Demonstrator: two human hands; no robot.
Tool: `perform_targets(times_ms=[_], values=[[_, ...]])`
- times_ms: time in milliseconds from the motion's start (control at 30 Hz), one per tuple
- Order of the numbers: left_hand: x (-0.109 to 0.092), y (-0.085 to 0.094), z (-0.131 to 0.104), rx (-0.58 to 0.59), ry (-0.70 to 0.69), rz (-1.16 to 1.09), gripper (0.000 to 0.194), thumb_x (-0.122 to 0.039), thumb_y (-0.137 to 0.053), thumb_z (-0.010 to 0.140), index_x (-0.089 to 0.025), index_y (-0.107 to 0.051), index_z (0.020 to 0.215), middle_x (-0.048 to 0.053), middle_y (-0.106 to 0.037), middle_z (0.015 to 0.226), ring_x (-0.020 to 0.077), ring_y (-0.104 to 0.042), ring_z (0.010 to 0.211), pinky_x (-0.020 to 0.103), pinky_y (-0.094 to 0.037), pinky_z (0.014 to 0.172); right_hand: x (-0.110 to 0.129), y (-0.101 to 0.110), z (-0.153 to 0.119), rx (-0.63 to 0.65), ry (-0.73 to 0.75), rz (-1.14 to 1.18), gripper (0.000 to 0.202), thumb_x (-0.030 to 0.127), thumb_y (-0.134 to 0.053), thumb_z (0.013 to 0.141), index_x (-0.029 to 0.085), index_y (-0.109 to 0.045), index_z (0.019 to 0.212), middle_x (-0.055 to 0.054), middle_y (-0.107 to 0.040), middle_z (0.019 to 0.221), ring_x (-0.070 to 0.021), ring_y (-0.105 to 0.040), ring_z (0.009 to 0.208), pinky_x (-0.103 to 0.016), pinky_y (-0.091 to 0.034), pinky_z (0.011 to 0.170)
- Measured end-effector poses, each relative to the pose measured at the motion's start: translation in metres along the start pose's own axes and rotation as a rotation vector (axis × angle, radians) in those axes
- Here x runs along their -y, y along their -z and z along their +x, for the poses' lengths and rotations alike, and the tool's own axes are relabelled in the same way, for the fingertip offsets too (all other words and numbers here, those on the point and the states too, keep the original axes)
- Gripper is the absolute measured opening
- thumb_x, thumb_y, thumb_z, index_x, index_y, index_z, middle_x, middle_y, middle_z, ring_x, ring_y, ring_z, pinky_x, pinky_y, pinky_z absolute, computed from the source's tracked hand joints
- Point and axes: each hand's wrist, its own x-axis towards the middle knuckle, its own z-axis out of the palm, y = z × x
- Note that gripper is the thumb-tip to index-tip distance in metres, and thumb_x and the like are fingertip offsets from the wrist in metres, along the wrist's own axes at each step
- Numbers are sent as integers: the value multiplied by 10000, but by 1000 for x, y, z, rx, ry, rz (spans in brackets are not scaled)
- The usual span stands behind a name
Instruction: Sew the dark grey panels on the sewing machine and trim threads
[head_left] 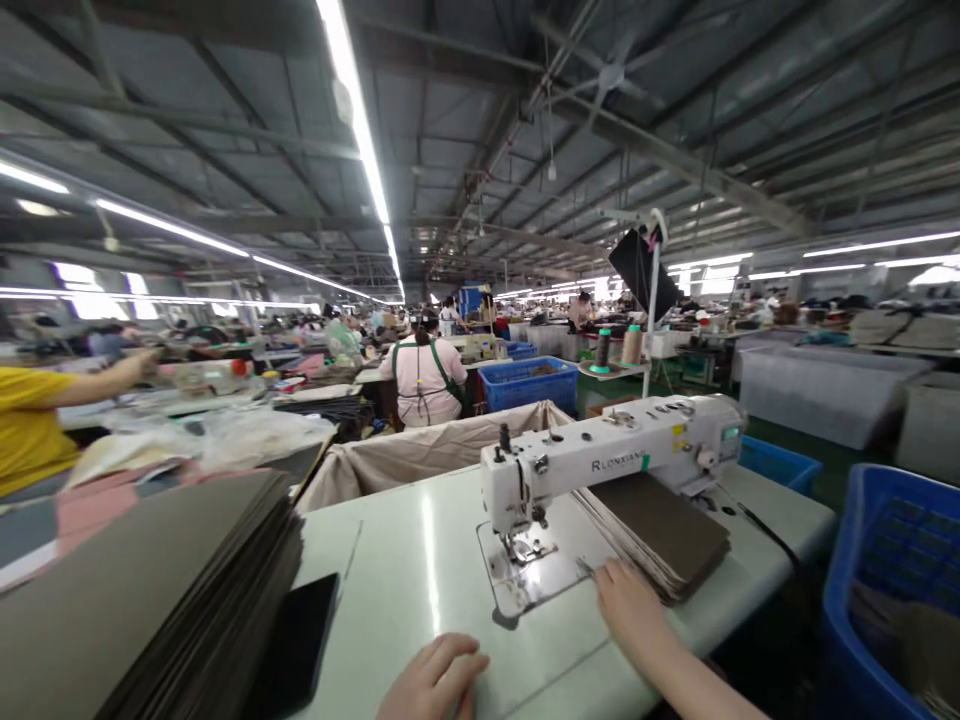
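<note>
White sewing machine (pixel 585 455): the step in hand seems to be handling a small metal tool (pixel 584 567) in front of it.
Right hand (pixel 630 605): fingers bent over the tool, hiding its end; gripping or resting, cannot tell. Next move calls for a sure pinch.
Left hand (pixel 439 675): in front of the machine, cut off below; fingers curled, palm hidden, grip unclear.
Brown stack (pixel 660 530): under the machine's arm, rear hidden.

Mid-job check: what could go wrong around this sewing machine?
The right hand is near the needle area; drifting closer, it might get pricked. The left stack of dark sheets has uneven edges and could slide over the black slab beside it, perhaps a phone.
</note>
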Motion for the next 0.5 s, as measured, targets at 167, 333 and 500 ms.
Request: perform_targets(times_ms=[167,333,500], values=[[60,-38,-39,-212,295,222,402,-240,-523,852,-211,-564,1250,147,-632,1219,284,-634,1108,407,-576,895,-9,-15,-4,-120,34,175,201,165,-370,987,182,-570,998,-91,-617,957,-235,-611,925,-400,-487,851],[73,-43,-62,-240,730,486,574,-290,-405,868,-10,-460,1366,274,-435,1423,420,-325,1380,615,-290,1104,-16,-19,-11,-97,-3,338,183,237,-338,1014,207,-506,1080,-85,-616,1009,-213,-614,944,-363,-497,835],[44,-17,-50,38,1046,584,556,-219,-316,922,35,-420,1405,291,-393,1455,431,-283,1395,595,-183,1131,-18,-7,-12,14,-26,382,190,299,-345,1014,202,-501,1062,-92,-606,1007,-235,-587,969,-405,-462,882]])
